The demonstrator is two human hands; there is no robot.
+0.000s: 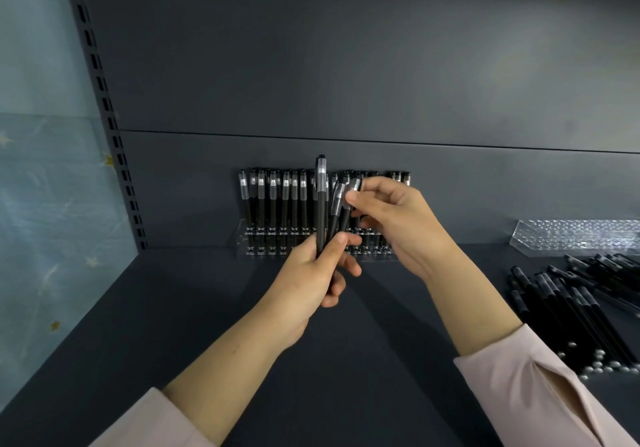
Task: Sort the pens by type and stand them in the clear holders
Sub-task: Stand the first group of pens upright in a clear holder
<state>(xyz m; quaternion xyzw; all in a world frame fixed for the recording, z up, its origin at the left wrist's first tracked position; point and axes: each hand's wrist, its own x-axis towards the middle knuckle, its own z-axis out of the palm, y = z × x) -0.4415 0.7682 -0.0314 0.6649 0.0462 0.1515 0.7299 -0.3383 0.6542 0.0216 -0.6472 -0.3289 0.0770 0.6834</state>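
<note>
My left hand (pixel 311 273) grips a small bunch of black pens (pixel 322 211) with frosted caps, held upright in front of the clear holder (pixel 239 238). My right hand (pixel 394 218) pinches the cap end of one pen in that bunch (pixel 348 200) between thumb and fingers. The holder stands against the back wall and carries several black capped pens (pixel 273 200) upright in rows. Its right part is hidden behind my hands. A second clear holder (pixel 575 235) sits at the far right with nothing in it.
A loose pile of black pens (pixel 568 304) lies on the dark shelf at the right, below the second holder. A slotted upright post (pixel 104 100) and a blue wall bound the shelf on the left. Dark shelf surface (pixel 173 308) stretches in front of the holder.
</note>
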